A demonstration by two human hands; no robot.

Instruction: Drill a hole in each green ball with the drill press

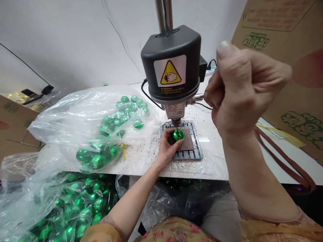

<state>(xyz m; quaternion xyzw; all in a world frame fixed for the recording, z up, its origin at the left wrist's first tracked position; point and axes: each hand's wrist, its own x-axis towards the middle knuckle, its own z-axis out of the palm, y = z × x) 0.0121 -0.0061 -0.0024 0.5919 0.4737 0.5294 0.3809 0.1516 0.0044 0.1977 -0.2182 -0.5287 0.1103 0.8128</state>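
Head view, green ball (180,136) between thumb and forefinger of left hand (167,147)

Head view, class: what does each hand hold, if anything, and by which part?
The left hand holds the green faceted piece by its side, between thumb and fingers. The right hand is curled; whether it grips anything cannot be told.

This was a small workshop: a bench drill press (174,47) with a hand-warning label (170,71) stood over the left fingers (176,145), dark specks (155,138) littered the surface around them, clear plastic bags (63,107) of shiny green balls (97,162) lay to their left, and a printed cardboard carton (308,101) rose well to their right.
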